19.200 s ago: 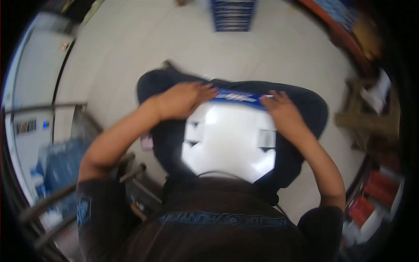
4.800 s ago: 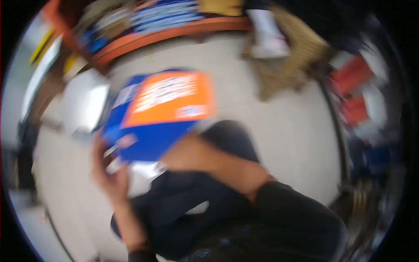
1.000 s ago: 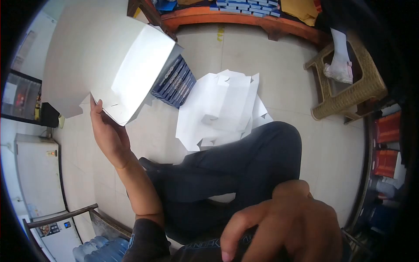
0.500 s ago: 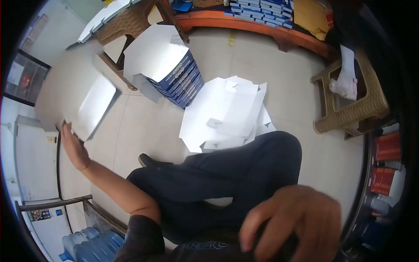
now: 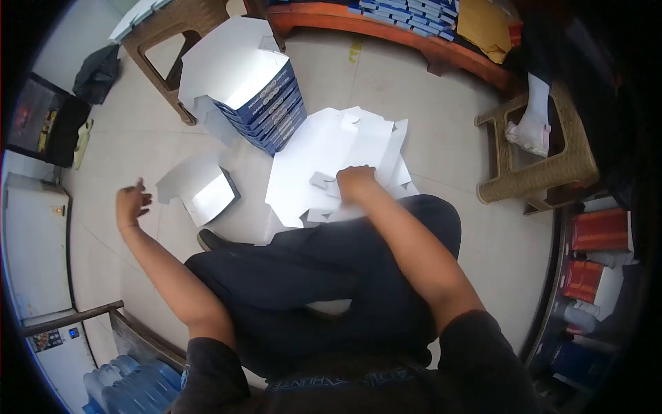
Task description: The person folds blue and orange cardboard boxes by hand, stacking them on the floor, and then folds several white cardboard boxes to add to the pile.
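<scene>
My left hand [image 5: 133,203] is held out at the left, empty, with its fingers apart and loosely bent. Just right of it, an open carton [image 5: 210,198], white inside and dark blue outside, rests on the floor; its far flap is blurred. My right hand [image 5: 356,183] reaches down onto several flat white cardboard box blanks [image 5: 296,172], its fingers closed at a cut tab of the top one; the fingertips are hidden. Behind them stands a tilted stack of nested blue cartons [image 5: 272,110] with a white inside on top.
A brown plastic stool [image 5: 158,69] stands behind the stack. Another stool [image 5: 538,183] at right has a person's foot [image 5: 529,136] on it. Red-orange low table [image 5: 393,43] carries blue boxes. Water bottles [image 5: 131,386] lie at lower left; a shelf [image 5: 600,231] lines the right.
The carton has left my left hand and is on the floor. My right hand has moved from near my chest forward onto the flat blanks. The view has shifted slightly.
</scene>
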A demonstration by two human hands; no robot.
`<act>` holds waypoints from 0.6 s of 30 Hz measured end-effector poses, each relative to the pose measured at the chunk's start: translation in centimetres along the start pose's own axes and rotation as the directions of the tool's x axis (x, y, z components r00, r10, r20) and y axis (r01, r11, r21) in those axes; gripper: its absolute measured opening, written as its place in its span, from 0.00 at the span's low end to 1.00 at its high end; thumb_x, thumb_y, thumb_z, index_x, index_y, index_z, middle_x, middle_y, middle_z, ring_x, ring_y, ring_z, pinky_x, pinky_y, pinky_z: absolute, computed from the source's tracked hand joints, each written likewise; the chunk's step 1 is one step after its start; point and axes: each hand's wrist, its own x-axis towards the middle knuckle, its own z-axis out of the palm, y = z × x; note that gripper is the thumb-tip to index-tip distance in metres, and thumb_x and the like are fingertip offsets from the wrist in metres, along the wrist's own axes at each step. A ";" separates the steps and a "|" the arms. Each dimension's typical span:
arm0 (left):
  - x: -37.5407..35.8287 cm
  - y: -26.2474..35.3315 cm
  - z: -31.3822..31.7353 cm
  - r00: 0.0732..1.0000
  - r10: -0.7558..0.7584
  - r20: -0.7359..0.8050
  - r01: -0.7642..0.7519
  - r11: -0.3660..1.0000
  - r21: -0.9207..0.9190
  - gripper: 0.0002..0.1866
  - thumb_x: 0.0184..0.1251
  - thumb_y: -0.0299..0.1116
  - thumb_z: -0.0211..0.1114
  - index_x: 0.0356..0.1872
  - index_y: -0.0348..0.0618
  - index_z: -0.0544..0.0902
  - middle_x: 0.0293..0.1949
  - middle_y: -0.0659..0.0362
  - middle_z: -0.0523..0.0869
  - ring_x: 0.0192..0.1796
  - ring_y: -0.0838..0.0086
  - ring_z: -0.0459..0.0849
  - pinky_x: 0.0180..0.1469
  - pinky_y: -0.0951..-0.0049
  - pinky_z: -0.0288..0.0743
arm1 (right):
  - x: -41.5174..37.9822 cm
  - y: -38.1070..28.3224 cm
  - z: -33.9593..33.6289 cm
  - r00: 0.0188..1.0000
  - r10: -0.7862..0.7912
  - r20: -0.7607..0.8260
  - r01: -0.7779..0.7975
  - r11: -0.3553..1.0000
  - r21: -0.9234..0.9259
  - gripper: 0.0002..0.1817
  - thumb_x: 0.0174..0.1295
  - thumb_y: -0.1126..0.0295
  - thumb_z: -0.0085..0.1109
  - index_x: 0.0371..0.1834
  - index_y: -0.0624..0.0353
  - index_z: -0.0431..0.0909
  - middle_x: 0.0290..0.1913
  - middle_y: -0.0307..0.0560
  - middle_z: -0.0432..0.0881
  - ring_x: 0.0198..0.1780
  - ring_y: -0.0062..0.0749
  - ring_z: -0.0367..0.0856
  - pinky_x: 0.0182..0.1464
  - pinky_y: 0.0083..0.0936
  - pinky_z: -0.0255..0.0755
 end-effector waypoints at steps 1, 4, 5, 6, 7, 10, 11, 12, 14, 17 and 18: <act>-1.6 1.3 -0.8 0.997 0.070 -0.037 -0.070 0.998 0.000 0.24 0.75 0.52 0.63 0.41 0.36 0.86 0.33 0.52 0.90 0.31 0.71 0.88 0.33 0.66 0.82 | 1.0 0.2 0.8 0.999 -0.004 -0.035 0.005 1.000 0.020 0.25 0.58 0.61 0.73 0.58 0.59 0.84 0.58 0.56 0.86 0.63 0.52 0.83 0.67 0.43 0.75; -7.3 6.5 -0.8 0.963 0.262 -0.071 -0.263 0.965 -0.004 0.28 0.74 0.55 0.64 0.45 0.33 0.86 0.31 0.54 0.89 0.34 0.71 0.89 0.37 0.71 0.82 | 3.3 2.2 1.8 0.986 0.021 -0.168 -0.006 0.996 0.087 0.18 0.58 0.69 0.67 0.52 0.61 0.85 0.54 0.60 0.87 0.57 0.53 0.87 0.58 0.43 0.81; -8.8 7.6 -0.8 0.942 0.323 -0.092 -0.325 0.946 -0.014 0.29 0.74 0.56 0.64 0.46 0.32 0.86 0.31 0.54 0.89 0.35 0.71 0.89 0.38 0.72 0.82 | 2.7 2.9 0.9 0.974 0.052 -0.221 -0.025 0.992 0.122 0.17 0.58 0.71 0.66 0.51 0.61 0.85 0.54 0.60 0.87 0.56 0.54 0.87 0.58 0.43 0.81; -9.8 8.4 -0.8 0.928 0.362 -0.090 -0.365 0.931 -0.025 0.28 0.74 0.55 0.65 0.47 0.32 0.86 0.30 0.55 0.89 0.34 0.72 0.88 0.38 0.73 0.81 | 1.9 3.5 -0.3 0.958 0.083 -0.275 -0.041 0.987 0.155 0.16 0.58 0.73 0.64 0.50 0.61 0.85 0.53 0.60 0.87 0.55 0.54 0.87 0.57 0.43 0.82; -10.6 9.1 -0.9 0.912 0.400 -0.089 -0.404 0.914 -0.035 0.28 0.75 0.54 0.65 0.47 0.32 0.86 0.29 0.55 0.88 0.34 0.72 0.87 0.38 0.74 0.80 | 0.4 4.6 -1.5 0.920 0.155 -0.360 -0.080 0.974 0.214 0.12 0.57 0.73 0.63 0.44 0.62 0.86 0.49 0.62 0.88 0.53 0.55 0.87 0.56 0.44 0.81; -13.6 11.5 -0.4 0.864 0.502 -0.046 -0.503 0.857 -0.111 0.24 0.76 0.49 0.64 0.46 0.31 0.87 0.28 0.56 0.87 0.31 0.75 0.85 0.36 0.73 0.78 | -8.2 7.9 -5.7 0.673 0.373 -0.639 -0.177 0.920 0.350 0.09 0.59 0.69 0.64 0.37 0.63 0.88 0.38 0.62 0.88 0.46 0.56 0.89 0.50 0.46 0.79; -14.7 12.6 0.6 0.845 0.534 -0.027 -0.532 0.834 -0.148 0.23 0.77 0.47 0.64 0.46 0.31 0.87 0.27 0.56 0.87 0.30 0.75 0.84 0.35 0.73 0.77 | -11.1 9.1 -6.6 0.585 0.398 -0.707 -0.163 0.911 0.378 0.09 0.60 0.71 0.62 0.38 0.62 0.89 0.37 0.63 0.87 0.45 0.58 0.88 0.49 0.47 0.79; -15.8 13.3 1.7 0.801 0.599 0.007 -0.588 0.790 -0.174 0.21 0.77 0.45 0.64 0.44 0.31 0.87 0.27 0.55 0.87 0.29 0.75 0.82 0.34 0.72 0.76 | -14.0 9.6 -7.6 0.488 0.414 -0.769 -0.141 0.906 0.398 0.09 0.60 0.72 0.60 0.38 0.61 0.89 0.36 0.64 0.86 0.44 0.60 0.87 0.49 0.48 0.78; -18.9 15.5 4.1 0.708 0.698 0.108 -0.665 0.709 -0.235 0.19 0.77 0.42 0.64 0.43 0.32 0.88 0.29 0.52 0.88 0.29 0.73 0.82 0.34 0.70 0.76 | -18.1 9.8 -9.1 0.363 0.431 -0.826 0.083 0.868 0.489 0.10 0.64 0.72 0.63 0.44 0.65 0.88 0.30 0.62 0.85 0.34 0.54 0.87 0.41 0.40 0.77; -24.2 17.8 8.8 0.507 0.816 0.279 -0.656 0.575 -0.489 0.27 0.72 0.46 0.70 0.61 0.33 0.82 0.45 0.44 0.90 0.44 0.64 0.90 0.45 0.66 0.81 | -22.5 3.7 -11.7 0.481 0.384 -0.788 0.592 0.521 0.615 0.10 0.69 0.77 0.64 0.49 0.71 0.85 0.33 0.40 0.87 0.36 0.17 0.80 0.41 0.17 0.73; -25.8 17.7 10.4 0.469 0.842 0.268 -0.606 0.527 -0.595 0.31 0.71 0.46 0.71 0.65 0.33 0.77 0.51 0.44 0.88 0.48 0.64 0.89 0.48 0.67 0.81 | -23.2 1.8 -12.0 0.554 0.293 -0.779 0.667 0.403 0.626 0.11 0.69 0.78 0.66 0.52 0.71 0.84 0.37 0.41 0.87 0.38 0.18 0.82 0.43 0.16 0.74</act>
